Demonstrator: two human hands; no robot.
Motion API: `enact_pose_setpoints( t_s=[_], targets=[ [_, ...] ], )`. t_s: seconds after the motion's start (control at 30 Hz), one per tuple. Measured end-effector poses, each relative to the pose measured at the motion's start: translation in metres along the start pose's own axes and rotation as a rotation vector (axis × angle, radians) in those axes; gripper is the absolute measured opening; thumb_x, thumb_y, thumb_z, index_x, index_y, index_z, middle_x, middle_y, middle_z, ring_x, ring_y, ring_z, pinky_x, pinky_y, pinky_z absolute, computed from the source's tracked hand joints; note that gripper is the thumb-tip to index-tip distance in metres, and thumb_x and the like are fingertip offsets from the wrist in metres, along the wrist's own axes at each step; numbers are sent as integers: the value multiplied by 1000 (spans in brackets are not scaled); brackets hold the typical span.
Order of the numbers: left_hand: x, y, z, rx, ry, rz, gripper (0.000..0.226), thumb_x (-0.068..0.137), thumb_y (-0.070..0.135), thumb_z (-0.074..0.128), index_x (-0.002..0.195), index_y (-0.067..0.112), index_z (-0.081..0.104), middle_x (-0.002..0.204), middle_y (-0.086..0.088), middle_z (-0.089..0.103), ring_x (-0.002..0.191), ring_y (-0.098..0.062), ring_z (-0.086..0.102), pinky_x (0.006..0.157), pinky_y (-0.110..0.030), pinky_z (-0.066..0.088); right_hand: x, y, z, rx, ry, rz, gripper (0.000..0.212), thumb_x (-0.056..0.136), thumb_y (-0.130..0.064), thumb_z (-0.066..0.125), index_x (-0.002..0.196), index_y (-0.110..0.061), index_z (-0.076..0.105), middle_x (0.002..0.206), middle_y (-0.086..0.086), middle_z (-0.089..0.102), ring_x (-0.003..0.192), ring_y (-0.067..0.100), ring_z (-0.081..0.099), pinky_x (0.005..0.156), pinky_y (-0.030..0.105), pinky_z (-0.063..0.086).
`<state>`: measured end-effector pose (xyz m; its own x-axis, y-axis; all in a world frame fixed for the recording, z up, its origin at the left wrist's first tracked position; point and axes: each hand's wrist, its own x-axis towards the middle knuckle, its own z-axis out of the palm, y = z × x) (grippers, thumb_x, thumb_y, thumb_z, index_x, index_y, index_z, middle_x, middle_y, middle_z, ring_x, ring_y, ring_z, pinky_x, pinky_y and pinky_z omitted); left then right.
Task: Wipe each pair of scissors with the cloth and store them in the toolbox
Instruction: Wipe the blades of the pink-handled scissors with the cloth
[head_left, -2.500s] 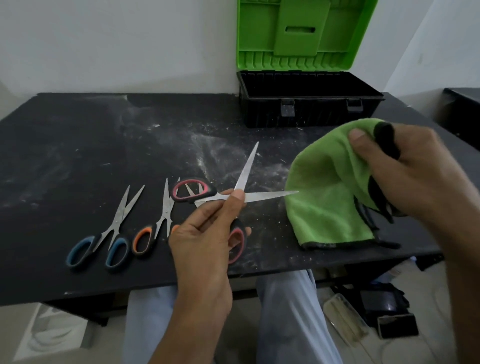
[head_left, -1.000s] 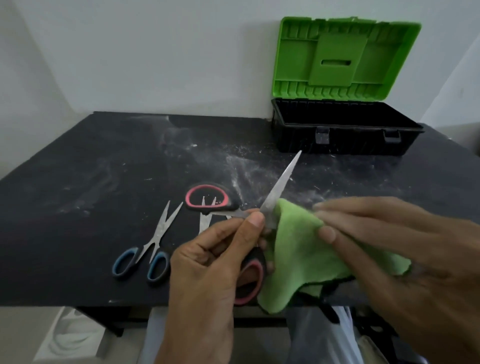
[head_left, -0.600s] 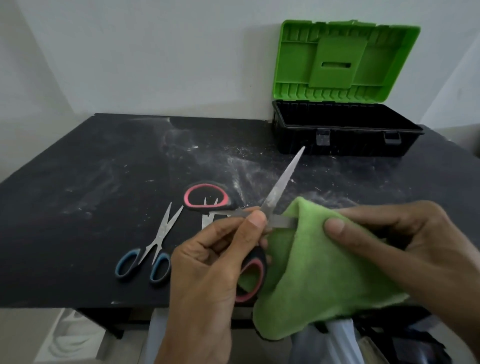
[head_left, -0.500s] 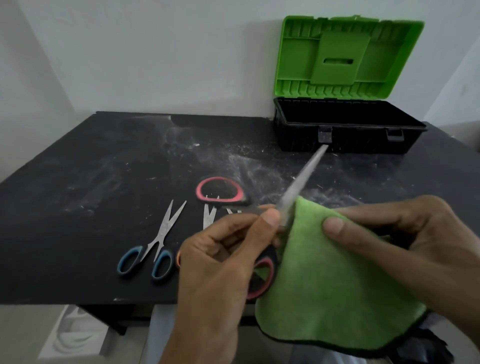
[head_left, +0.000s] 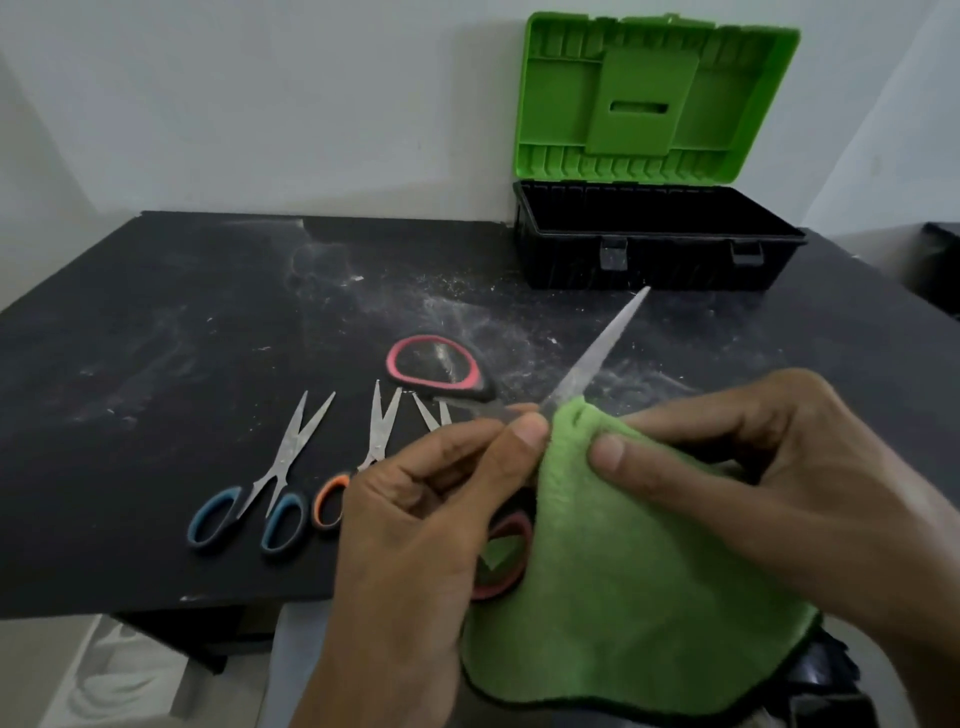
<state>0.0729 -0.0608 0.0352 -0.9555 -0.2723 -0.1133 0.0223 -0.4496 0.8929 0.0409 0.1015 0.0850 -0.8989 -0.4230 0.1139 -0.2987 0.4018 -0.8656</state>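
Red-handled scissors (head_left: 597, 348) are held above the near edge of the worktop (head_left: 156, 364), blades spread. One blade points toward the toolbox (head_left: 654, 254), which stands well apart at the back with its lid up. Left hand (head_left: 415, 519) has a closed grip, thumb and fingers pinching the scissors near the pivot. Right hand (head_left: 779, 478) has a closed grip on the cloth (head_left: 623, 597), pinching a fold of it just beside the pivot. We cannot see the second blade and judge it lies inside that fold.

We judge the scissors light, stiff and sharp at edge and tip. Best held at the pivot or loops, wiped from the spine outward. The cloth is soft and limp and drapes, so it needs pinching.

Blue-handled scissors (head_left: 270, 483) and orange-handled scissors (head_left: 374, 441) lie on the worktop, unwiped as far as we can tell.
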Motion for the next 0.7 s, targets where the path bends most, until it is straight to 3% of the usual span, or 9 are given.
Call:
enact_pose_setpoints(
  t_s=[0.1, 0.2, 0.3, 0.4, 0.53, 0.7],
  targets=[
    [2, 3, -6, -20, 45, -22, 28, 53, 28, 79, 75, 10, 80, 78, -16, 77, 64, -21, 70, 73, -33, 57, -2, 6, -13, -6, 2, 63, 12, 74, -45, 76, 77, -40, 86, 74, -10, 82, 65, 11, 80, 62, 28, 66],
    [1, 2, -3, 2, 29, -26, 27, 56, 28, 79, 74, 9, 79, 74, -15, 76, 60, -20, 68, 62, -28, 58, -4, 10, -13, 3, 73, 49, 8, 73, -43, 78, 74, -42, 86, 71, -11, 81, 64, 9, 79, 58, 20, 62],
    [-1, -3, 6, 22, -20, -44, 30, 59, 29, 79, 80, 8, 80, 81, -15, 77, 68, -21, 71, 71, -32, 56, -3, 8, -3, 28, 68, -9, 10, 76, -40, 77, 81, -44, 85, 76, -16, 82, 70, 3, 80, 61, 18, 62],
    [0, -2, 5, -13, -19, -64, 30, 58, 25, 78, 81, 7, 80, 85, -15, 78, 73, -21, 74, 69, -29, 60, 0, 8, 1, 34, 27, -18, 12, 80, -38, 76, 85, -40, 86, 78, -17, 82, 72, 2, 79, 63, 17, 62],
    [3, 2, -6, -61, 3, -124, 27, 57, 24, 78, 77, 6, 79, 72, -14, 75, 55, -18, 68, 52, -23, 57, -3, 12, -11, 6, 2, 57, 14, 77, -44, 76, 81, -37, 87, 77, -12, 83, 70, 9, 81, 74, 29, 66],
    [4, 4, -8, -65, 13, -184, 20, 57, 24, 78, 70, 9, 78, 65, -11, 70, 48, -16, 63, 46, -21, 54, -8, 14, -17, 38, 24, 96, 12, 73, -41, 76, 75, -35, 87, 74, -6, 83, 65, 14, 81, 70, 31, 67]
  ],
)
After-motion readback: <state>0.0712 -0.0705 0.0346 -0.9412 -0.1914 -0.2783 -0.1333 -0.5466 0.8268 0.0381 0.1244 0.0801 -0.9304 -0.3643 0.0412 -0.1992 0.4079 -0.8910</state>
